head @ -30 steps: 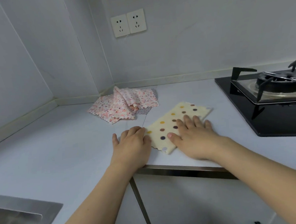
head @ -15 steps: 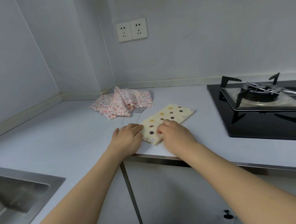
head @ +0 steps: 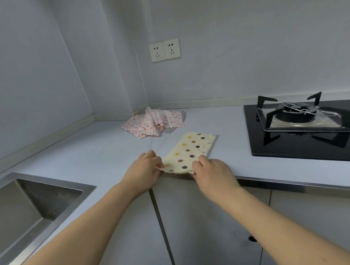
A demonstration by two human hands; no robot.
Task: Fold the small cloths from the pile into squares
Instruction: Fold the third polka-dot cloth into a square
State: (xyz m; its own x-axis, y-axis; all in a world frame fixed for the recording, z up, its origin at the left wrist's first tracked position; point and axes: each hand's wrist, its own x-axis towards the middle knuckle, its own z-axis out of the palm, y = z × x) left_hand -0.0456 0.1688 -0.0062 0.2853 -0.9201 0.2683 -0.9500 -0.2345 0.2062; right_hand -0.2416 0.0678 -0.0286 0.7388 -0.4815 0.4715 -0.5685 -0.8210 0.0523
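While the dotted cloth (head: 191, 151) lies as a long strip near the front edge of the bench (head: 89, 150), you have its two near corners pinched: your left hand (head: 144, 171) grasps the left corner, your right hand (head: 211, 171) grasps the right one, and that near edge is lifted slightly off the surface. To get a square, carry both corners together toward the far end, keep the edge taut between your grips, and lay it down flush with the far edge before smoothing. The pile (head: 153, 123) of floral cloths waits well behind, near the corner of the walls. The bench is pale and smooth, with a steel sink (head: 31, 206) to your left, a black hob (head: 305, 128) to your right, and sockets (head: 164, 49) on the wall
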